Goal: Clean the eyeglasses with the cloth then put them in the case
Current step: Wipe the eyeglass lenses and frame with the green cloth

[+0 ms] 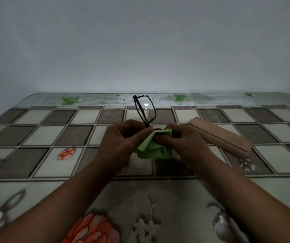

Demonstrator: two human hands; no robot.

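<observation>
Table [42,134] meets the wall [140,41] — left grip [123,137] pinches upright eyeglasses [146,111], right grip [181,139] pinches cloth [151,148] on them; case [223,135] at three o'clock, apparently closed.

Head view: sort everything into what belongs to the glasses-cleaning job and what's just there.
Job: eyeglasses, held by left hand; green cloth, pinched by right hand; brown case, closed, lying to the right.
Just there: patterned table cover; wall.

Soft green cloth [153,148], glossy black-framed eyeglasses [145,109], matt case [221,135], shiny tablecloth [35,155]
</observation>
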